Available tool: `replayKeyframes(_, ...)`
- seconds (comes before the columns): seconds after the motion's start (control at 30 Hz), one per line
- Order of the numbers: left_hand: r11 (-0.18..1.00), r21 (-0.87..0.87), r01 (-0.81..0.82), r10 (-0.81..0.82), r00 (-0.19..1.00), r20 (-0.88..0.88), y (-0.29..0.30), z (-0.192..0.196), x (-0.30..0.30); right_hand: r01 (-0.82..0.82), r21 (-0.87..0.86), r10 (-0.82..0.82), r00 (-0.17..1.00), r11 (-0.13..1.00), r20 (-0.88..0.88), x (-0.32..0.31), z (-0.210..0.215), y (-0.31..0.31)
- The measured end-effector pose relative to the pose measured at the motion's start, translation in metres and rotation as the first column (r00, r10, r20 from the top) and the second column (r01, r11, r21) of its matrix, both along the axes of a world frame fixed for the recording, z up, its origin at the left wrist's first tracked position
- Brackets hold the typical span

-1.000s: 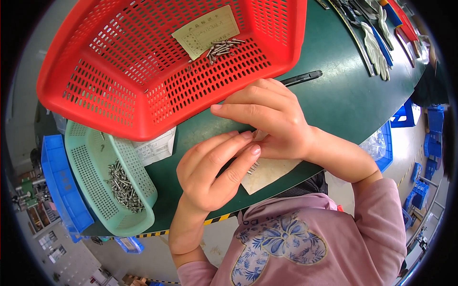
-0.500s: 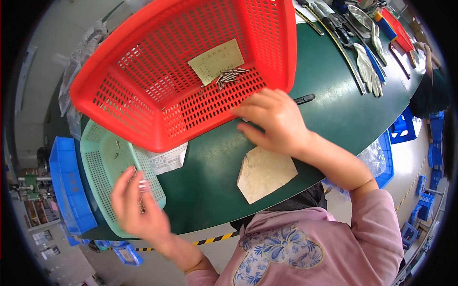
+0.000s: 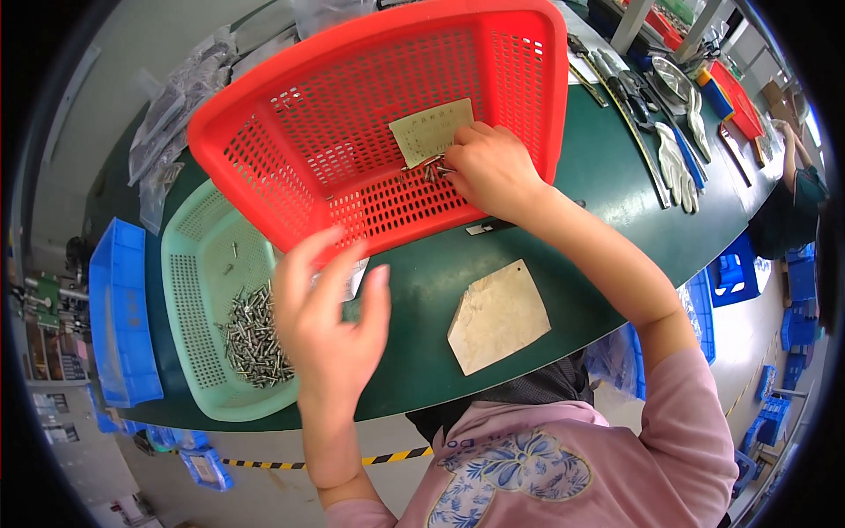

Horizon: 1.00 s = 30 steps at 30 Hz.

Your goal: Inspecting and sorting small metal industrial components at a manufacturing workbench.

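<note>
Head view: my right hand is bent over the small metal pins in the red basket, upper centre of the frame. Its fingertips are not clearly visible; I cannot tell how far they are closed or whether they grip any. My left hand is blurred, fingers and thumb spread, nothing visible in it, overlapping the right side of the green basket, which holds a larger heap of pins. Risks, in my judgement: a loose pinch could drop a pin onto the bench; a knock from my left wrist could tip the green basket. Surface: green bench, slightly glossy, bearing a beige slab at centre. Room: blue bin at left, striped floor tape along the lower left.
</note>
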<state>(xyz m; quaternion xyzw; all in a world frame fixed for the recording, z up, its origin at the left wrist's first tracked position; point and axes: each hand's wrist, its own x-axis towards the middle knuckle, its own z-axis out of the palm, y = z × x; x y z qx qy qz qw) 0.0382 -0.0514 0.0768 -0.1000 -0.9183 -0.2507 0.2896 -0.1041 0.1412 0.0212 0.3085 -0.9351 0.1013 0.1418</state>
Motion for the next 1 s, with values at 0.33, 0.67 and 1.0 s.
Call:
replayKeyframes(0.33,0.993,0.037,0.116,-0.118,0.992,0.047,0.015,-0.056,-0.034,0.077,0.09,-0.108,0.899,0.993,0.425,-0.016,0.022,-0.006)
replayKeyframes(0.67,0.996,0.043,0.083,-0.082,0.996,-0.028,0.019,-0.058,-0.034,-0.049,-0.238,0.099,0.974,0.97,0.204,0.016,0.018,-0.003)
replayKeyframes(1.0,0.979,-0.056,0.198,-0.204,0.971,-0.124,0.032,-0.059,-0.03,0.169,-0.522,0.307,0.645,0.836,0.7,0.065,0.023,0.006)
